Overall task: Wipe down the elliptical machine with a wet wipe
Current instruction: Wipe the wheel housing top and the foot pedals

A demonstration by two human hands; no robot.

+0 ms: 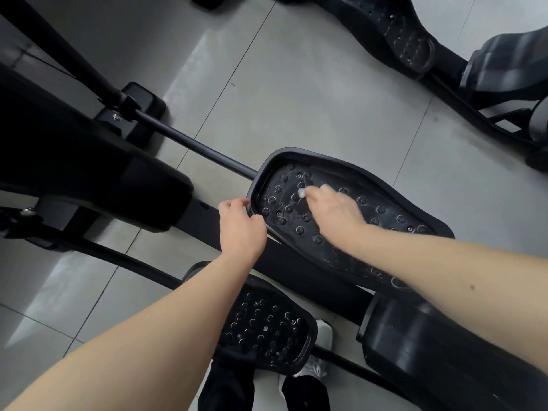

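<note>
1. Head view: the left hand (241, 223) has its fingers curled round the raised rim at the narrow end of a black plastic foot pedal with round studs (400, 192), the thumb lying on the rim's near side.
2. The right hand (335, 207) is blurred. It lies on the pedal's studded face just right of the left hand, and its fingertips hold a small crumpled white wet wipe (302, 191) against the surface. How tightly the fingers close cannot be told.
3. The pedal face around the wipe shines wet.
4. A dark metal bar (192, 143) runs from the pedal's narrow end away beyond the left hand.
5. Below both forearms sits a second black studded pedal (267, 324), with a white shoe (324, 333) just beside it.
6. Pale grey floor tiles (311, 99) lie beyond the hands, and another machine's black pedal (400, 34) is far past the right hand.
</note>
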